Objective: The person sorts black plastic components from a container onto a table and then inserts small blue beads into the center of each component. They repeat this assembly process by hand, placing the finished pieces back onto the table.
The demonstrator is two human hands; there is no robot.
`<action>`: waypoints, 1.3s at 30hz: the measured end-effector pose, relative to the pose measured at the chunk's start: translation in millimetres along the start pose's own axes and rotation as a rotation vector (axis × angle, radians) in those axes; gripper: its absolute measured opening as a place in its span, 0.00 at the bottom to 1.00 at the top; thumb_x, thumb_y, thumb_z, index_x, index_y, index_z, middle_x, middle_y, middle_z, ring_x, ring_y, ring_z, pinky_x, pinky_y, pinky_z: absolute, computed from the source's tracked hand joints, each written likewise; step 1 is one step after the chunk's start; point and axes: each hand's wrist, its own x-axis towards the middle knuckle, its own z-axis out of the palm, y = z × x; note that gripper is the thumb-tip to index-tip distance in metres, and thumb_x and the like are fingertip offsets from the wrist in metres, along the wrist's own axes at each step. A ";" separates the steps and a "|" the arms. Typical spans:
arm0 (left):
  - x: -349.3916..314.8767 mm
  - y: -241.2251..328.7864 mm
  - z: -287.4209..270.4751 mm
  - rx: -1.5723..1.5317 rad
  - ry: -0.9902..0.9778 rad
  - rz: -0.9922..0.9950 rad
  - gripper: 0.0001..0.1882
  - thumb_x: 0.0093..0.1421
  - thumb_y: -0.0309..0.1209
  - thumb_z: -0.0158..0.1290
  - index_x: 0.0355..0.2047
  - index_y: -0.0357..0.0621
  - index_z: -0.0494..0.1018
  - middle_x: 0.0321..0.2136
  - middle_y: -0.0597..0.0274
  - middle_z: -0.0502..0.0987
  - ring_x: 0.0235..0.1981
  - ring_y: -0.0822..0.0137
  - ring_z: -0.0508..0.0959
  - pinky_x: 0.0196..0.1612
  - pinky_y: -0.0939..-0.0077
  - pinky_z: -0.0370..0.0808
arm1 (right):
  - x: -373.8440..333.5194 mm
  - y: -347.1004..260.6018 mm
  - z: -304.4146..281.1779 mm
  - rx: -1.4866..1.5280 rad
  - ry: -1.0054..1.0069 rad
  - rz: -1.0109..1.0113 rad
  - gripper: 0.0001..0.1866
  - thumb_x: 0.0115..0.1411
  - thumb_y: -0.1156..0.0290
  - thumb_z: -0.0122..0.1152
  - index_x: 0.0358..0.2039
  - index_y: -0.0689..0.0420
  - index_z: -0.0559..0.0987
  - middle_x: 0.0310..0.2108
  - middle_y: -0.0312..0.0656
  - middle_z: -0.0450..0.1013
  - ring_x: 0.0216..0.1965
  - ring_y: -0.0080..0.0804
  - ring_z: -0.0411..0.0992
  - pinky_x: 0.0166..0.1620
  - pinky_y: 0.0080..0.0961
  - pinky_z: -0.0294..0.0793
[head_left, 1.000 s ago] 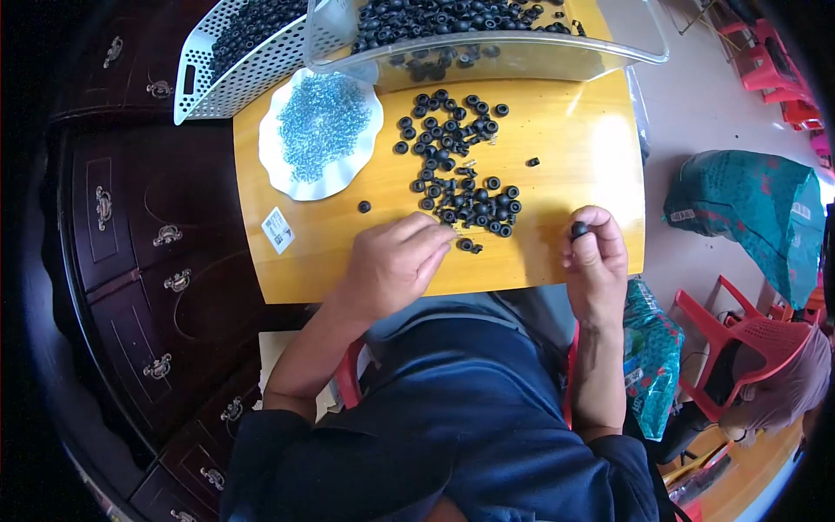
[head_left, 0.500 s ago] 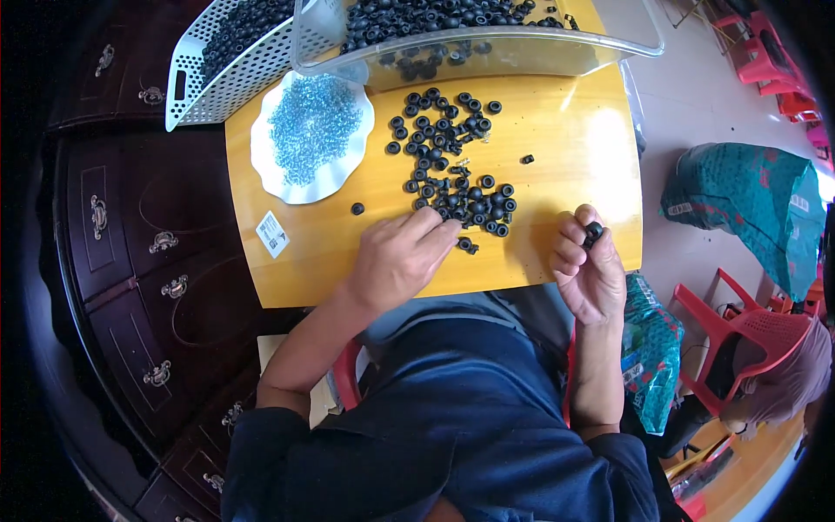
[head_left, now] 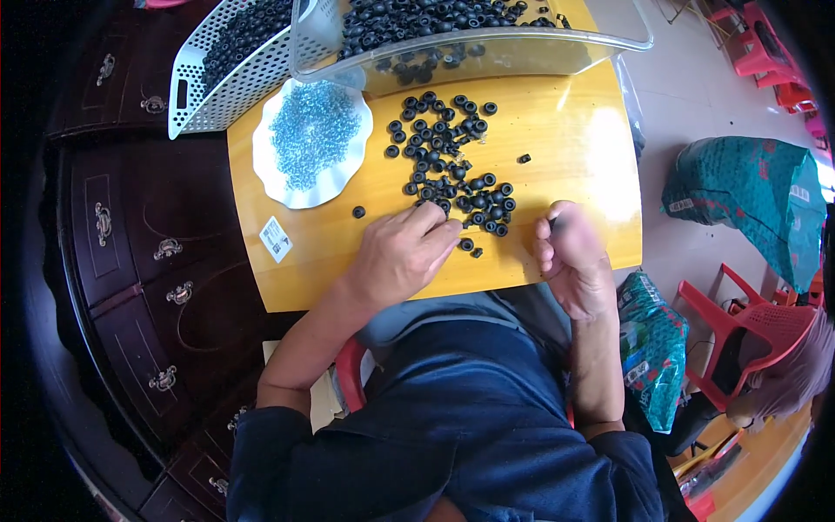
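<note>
Loose small black round pieces with holes (head_left: pixel 439 139) lie in a pile on the yellow table (head_left: pixel 557 130). At the pile's near left edge is my left hand (head_left: pixel 404 252), its thumb and fingers pinched together. Whatever those fingertips grip is hidden. My right hand (head_left: pixel 576 261) is raised over the table's near right part, fingers curled and thumb smeared by motion. A bit of a black round piece (head_left: pixel 553 224) shows between its thumb and fingers. One stray black piece (head_left: pixel 358 212) rests left of my left hand.
Left of the pile stands a white scalloped plate (head_left: pixel 261 157) of small clear bluish pieces. A white perforated basket (head_left: pixel 187 113) and a clear bin (head_left: pixel 487 65), both holding black pieces, stand at the far edge. A label (head_left: pixel 276 239) lies near left. Teal bags (head_left: pixel 739 187) and a red chair (head_left: pixel 757 326) are at right.
My right hand has shifted slightly left, and its thumb has moved over the black piece, now blurred. My left hand stays at the pile's edge. The whole view has shifted slightly.
</note>
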 end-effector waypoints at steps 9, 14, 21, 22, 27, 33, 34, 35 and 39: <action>4.6 -3.8 5.2 0.087 -0.004 0.039 0.07 0.50 0.25 0.61 0.29 0.45 0.74 0.26 0.64 0.69 0.26 0.64 0.76 0.27 0.68 0.72 | 2.2 0.9 2.2 -0.054 0.057 0.004 0.09 0.68 0.68 0.58 0.46 0.56 0.73 0.40 0.39 0.76 0.33 0.20 0.74 0.36 0.14 0.75; 6.5 -6.4 5.9 0.114 0.004 0.045 0.08 0.51 0.28 0.60 0.29 0.47 0.71 0.25 0.64 0.66 0.26 0.65 0.75 0.27 0.66 0.71 | 1.4 -0.8 3.6 -0.062 0.102 0.020 0.12 0.66 0.66 0.61 0.47 0.54 0.72 0.39 0.38 0.76 0.32 0.21 0.73 0.36 0.15 0.74; 3.4 -7.5 8.2 0.050 0.107 0.049 0.09 0.50 0.24 0.61 0.30 0.45 0.72 0.29 0.63 0.75 0.27 0.62 0.78 0.29 0.68 0.74 | 2.4 -0.5 8.7 -0.096 0.128 0.025 0.10 0.66 0.67 0.61 0.45 0.54 0.73 0.38 0.37 0.75 0.32 0.20 0.73 0.36 0.15 0.73; 3.5 -7.4 7.3 0.043 0.108 0.036 0.10 0.48 0.22 0.61 0.30 0.44 0.73 0.30 0.61 0.77 0.28 0.60 0.79 0.30 0.68 0.75 | 2.6 0.3 9.4 -0.095 0.125 0.024 0.10 0.66 0.67 0.61 0.45 0.54 0.73 0.38 0.37 0.75 0.32 0.20 0.73 0.36 0.15 0.73; 7.0 -10.5 10.6 0.022 0.200 0.067 0.09 0.50 0.23 0.61 0.31 0.44 0.73 0.30 0.62 0.77 0.27 0.62 0.79 0.29 0.70 0.75 | 1.9 2.8 11.3 -0.165 0.137 0.000 0.10 0.67 0.67 0.60 0.45 0.54 0.73 0.38 0.38 0.75 0.32 0.20 0.73 0.37 0.15 0.74; 7.3 -9.8 16.4 -0.035 0.270 0.065 0.10 0.49 0.18 0.60 0.31 0.43 0.74 0.28 0.59 0.79 0.26 0.59 0.80 0.30 0.68 0.77 | 1.5 3.5 12.5 -0.171 0.143 0.002 0.10 0.67 0.67 0.60 0.45 0.54 0.73 0.38 0.38 0.75 0.32 0.20 0.73 0.36 0.15 0.73; 8.1 -9.9 16.4 -0.031 0.271 0.057 0.11 0.49 0.17 0.60 0.32 0.42 0.74 0.28 0.59 0.79 0.26 0.59 0.80 0.30 0.68 0.78 | 1.1 3.3 12.4 -0.175 0.144 -0.001 0.10 0.67 0.67 0.60 0.45 0.54 0.73 0.38 0.38 0.75 0.32 0.20 0.73 0.36 0.15 0.73; 9.8 -9.5 16.9 -0.032 0.274 0.059 0.11 0.49 0.17 0.60 0.32 0.42 0.74 0.28 0.59 0.79 0.26 0.59 0.80 0.30 0.68 0.78 | 0.1 3.3 12.6 -0.177 0.147 -0.003 0.10 0.67 0.67 0.61 0.45 0.54 0.73 0.38 0.38 0.75 0.32 0.20 0.73 0.36 0.15 0.73; 18.4 -5.8 17.3 -0.092 0.316 0.033 0.12 0.48 0.15 0.60 0.32 0.42 0.75 0.28 0.58 0.79 0.28 0.58 0.81 0.30 0.68 0.78 | -2.4 5.9 11.2 -0.181 0.147 -0.012 0.10 0.66 0.67 0.61 0.45 0.54 0.73 0.38 0.38 0.75 0.32 0.20 0.73 0.36 0.15 0.73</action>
